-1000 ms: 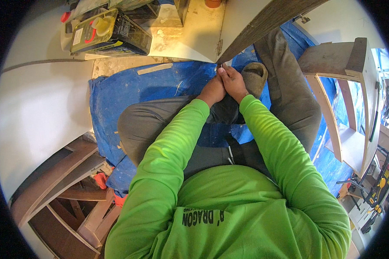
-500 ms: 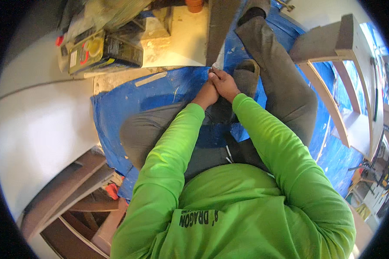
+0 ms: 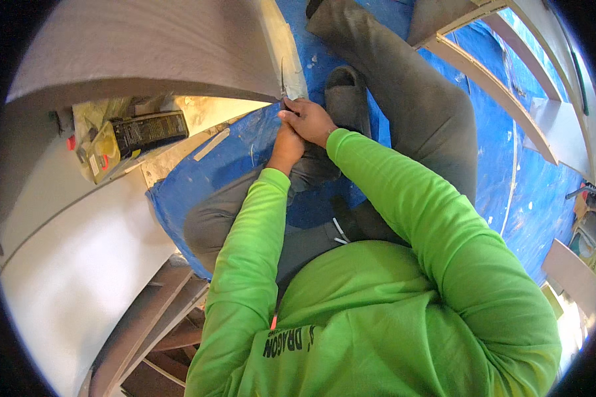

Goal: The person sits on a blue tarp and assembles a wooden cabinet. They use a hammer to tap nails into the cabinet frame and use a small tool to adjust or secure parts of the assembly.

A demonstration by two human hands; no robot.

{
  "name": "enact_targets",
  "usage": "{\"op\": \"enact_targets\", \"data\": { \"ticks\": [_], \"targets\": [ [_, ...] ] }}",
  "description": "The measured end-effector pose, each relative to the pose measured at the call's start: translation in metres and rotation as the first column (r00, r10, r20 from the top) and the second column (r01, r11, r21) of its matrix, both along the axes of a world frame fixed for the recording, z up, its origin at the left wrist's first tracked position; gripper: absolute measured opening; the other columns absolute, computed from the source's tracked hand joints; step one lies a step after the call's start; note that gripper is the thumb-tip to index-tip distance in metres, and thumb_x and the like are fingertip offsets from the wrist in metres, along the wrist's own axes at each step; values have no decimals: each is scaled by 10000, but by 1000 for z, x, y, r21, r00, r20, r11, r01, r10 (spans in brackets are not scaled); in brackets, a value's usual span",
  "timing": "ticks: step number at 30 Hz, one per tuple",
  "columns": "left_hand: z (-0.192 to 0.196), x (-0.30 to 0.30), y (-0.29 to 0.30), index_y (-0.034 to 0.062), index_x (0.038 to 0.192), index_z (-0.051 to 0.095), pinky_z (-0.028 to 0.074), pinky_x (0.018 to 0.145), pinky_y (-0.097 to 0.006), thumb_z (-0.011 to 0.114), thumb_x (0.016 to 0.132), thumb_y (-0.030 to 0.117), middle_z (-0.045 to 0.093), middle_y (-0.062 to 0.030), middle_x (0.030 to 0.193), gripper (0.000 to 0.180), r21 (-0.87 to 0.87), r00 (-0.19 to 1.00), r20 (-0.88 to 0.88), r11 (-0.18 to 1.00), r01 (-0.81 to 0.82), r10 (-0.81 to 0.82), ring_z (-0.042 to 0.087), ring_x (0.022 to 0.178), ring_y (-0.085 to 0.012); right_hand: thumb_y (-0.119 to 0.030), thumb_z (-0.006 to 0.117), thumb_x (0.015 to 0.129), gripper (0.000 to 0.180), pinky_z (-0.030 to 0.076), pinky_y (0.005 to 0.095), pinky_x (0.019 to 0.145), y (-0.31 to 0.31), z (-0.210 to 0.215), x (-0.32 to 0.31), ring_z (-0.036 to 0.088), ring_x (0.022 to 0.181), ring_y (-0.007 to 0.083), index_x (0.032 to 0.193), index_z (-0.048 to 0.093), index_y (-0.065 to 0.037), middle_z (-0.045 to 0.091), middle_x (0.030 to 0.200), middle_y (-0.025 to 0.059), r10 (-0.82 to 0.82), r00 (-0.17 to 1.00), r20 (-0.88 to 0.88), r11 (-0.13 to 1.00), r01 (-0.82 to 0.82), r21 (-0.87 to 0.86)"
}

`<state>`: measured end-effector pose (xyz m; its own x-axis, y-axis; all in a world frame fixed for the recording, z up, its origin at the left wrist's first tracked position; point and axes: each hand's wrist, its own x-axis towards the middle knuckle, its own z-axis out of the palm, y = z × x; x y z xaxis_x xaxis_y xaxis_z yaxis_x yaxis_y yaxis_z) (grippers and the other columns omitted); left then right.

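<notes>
My left hand (image 3: 287, 144) and my right hand (image 3: 312, 122) are closed together, right over left, at the lower corner of a large grey-brown panel (image 3: 159, 46). Something small and dark is in their fingers, mostly hidden, so its kind cannot be made out. A thin dark line rises from the fingertips along the panel's pale edge (image 3: 279, 36). Just above my right fingers is a whitish, rough-looking patch (image 3: 295, 84) on that edge. Both forearms are in bright green sleeves.
Blue sheeting (image 3: 238, 149) lies under my legs, with a flat pale stick (image 3: 211, 144) on it. At left stands a black and yellow can (image 3: 149, 134). A wooden frame with curved ribs (image 3: 493, 92) is at right. Brown wooden parts (image 3: 149, 324) are at lower left.
My view has shifted, and the panel now fills the upper left over the bench area. My joined hands appear further left, still closed together at the panel's edge.
</notes>
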<state>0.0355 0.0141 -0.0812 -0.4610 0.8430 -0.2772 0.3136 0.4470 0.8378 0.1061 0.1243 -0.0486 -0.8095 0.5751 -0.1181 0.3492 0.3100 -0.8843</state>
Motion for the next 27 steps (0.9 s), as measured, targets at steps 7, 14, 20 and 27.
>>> {"op": "enact_targets", "data": {
  "ticks": [7, 14, 20, 27],
  "targets": [
    [17, 4, 7, 7, 1456, 313, 435, 1021, -442, 532, 968, 180, 528, -271, 1356, 563, -62, 998, 21, 997, -54, 55, 515, 1264, -417, -409, 611, 930, 573, 461, 392, 978, 1, -10, -1, 593, 1117, 379, 1290, 584, 36, 635, 1161, 237, -16, 998, -64, 998, 12, -56],
    [16, 3, 11, 5, 1437, 332, 460, 978, -461, 547, 961, 207, 537, -278, 1338, 560, -52, 998, -49, 998, -43, 40, 535, 1223, -437, -438, 582, 924, 571, 469, 416, 983, 5, -11, -3, 599, 1122, 387, 1278, 598, 10, 637, 1174, 237, 0, 1000, -28, 995, -2, -100],
    [19, 1, 13, 5, 1426, 352, 466, 965, -458, 550, 963, 225, 545, -277, 1327, 550, -54, 996, -79, 998, -31, 26, 546, 1205, -442, -432, 592, 921, 551, 475, 423, 973, 6, -11, -5, 612, 1103, 392, 1226, 629, 26, 643, 1158, 250, -23, 999, -29, 987, 18, -159],
    [22, 4, 16, -3, 1298, 502, 472, 939, -449, 559, 956, 259, 603, -250, 1251, 434, 9, 995, -71, 997, -76, 76, 584, 1164, -406, -433, 610, 912, 558, 472, 420, 982, 6, -15, -8, 617, 1102, 395, 1216, 634, 35, 645, 1156, 260, -48, 998, -36, 982, 40, -184]
  ]
}}
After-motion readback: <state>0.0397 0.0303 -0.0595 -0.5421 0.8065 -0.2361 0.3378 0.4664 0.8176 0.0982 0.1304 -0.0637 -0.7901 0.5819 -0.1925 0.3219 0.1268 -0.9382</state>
